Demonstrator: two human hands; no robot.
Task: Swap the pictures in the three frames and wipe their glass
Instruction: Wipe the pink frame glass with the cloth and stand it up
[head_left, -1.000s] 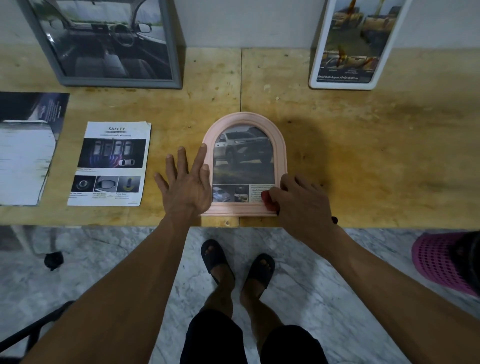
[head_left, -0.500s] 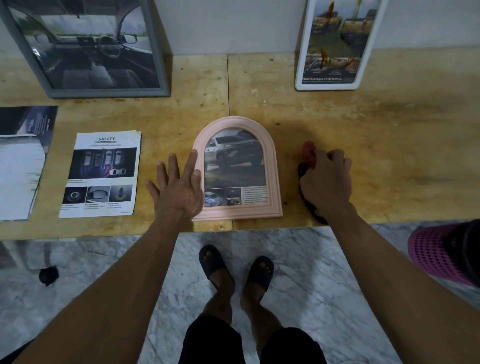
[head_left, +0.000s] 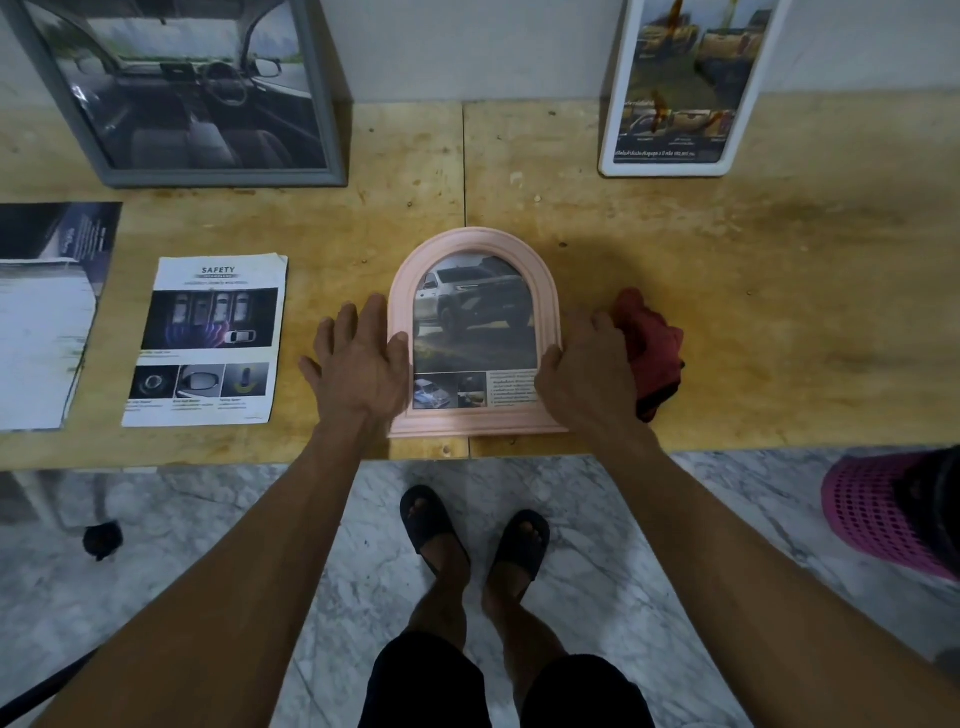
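A pink arched frame (head_left: 472, 241) with a picture of a white pickup lies flat near the front edge of the wooden table (head_left: 779, 312). My left hand (head_left: 358, 358) is against its left side, thumb over the rim and fingers spread on the wood. At the frame's right side, my right hand (head_left: 587, 364) has its thumb on the rim. A red cloth (head_left: 652, 343) lies crumpled on the table just right of that hand, out of its grip. A grey frame (head_left: 223, 176) and a white frame (head_left: 665, 169) lean on the back wall.
A loose "SAFETY" leaflet (head_left: 208, 338) lies left of the pink frame, and a larger brochure (head_left: 41, 312) lies at the far left. A pink mesh basket (head_left: 878, 514) stands on the marble floor at the right. My feet are below the table edge.
My right hand carried the red cloth off the glass to the right, left it on the table and came back to the frame's right edge. My left hand stayed on the left side.
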